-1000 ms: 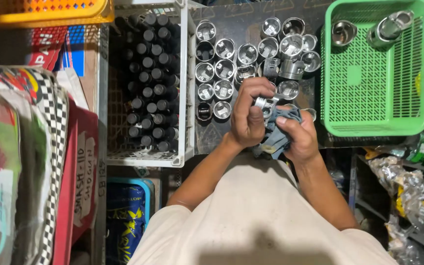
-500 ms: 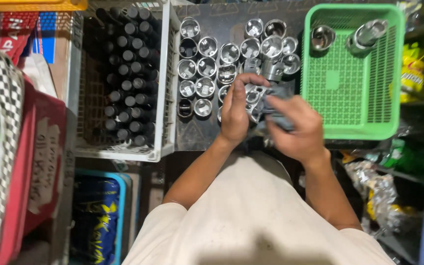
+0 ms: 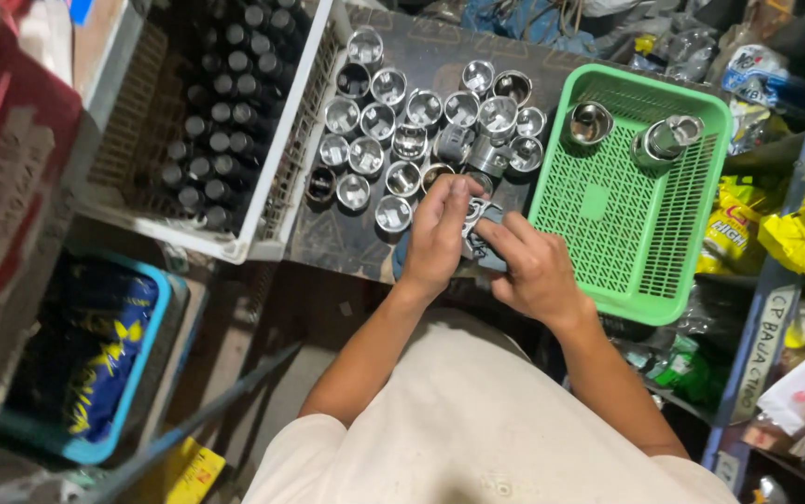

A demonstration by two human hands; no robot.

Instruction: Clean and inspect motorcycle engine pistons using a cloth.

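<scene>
Your work surface, a dark board (image 3: pixel 365 245), was hemmed on both flanks. A white slatted crate (image 3: pixel 277 201) packed with dark cylindrical parts (image 3: pixel 221 121) stood hard against its left edge, and a green perforated basket (image 3: pixel 626 215) overlapped its right edge. The board's near edge ran just under your wrists, beyond which the floor dropped away. The only bare stretch of board lay at the near left corner, between the crate and your left hand (image 3: pixel 435 238); the far half was taken up by a cluster of upright silver metal cups (image 3: pixel 402 126), standing close together in rough rows.

You held a small silver piece (image 3: pixel 474 224) between both hands, over the near edge of the board and just short of the nearest cups. Your left hand was curled over it from the left, fingers closed on its top. Your right hand (image 3: pixel 538 271) met it from the right, its fingers pressed to the piece together with a bluish cloth (image 3: pixel 482 261) that showed beneath them. Most of the piece was covered, so its shape could not be made out.

The green basket held two silver parts (image 3: pixel 631 135) at its far end, well apart from your hands.

Against the view half a second before, your hands sat nearer the board's near edge, further from the cup rows, and the right hand had dropped lower.
</scene>
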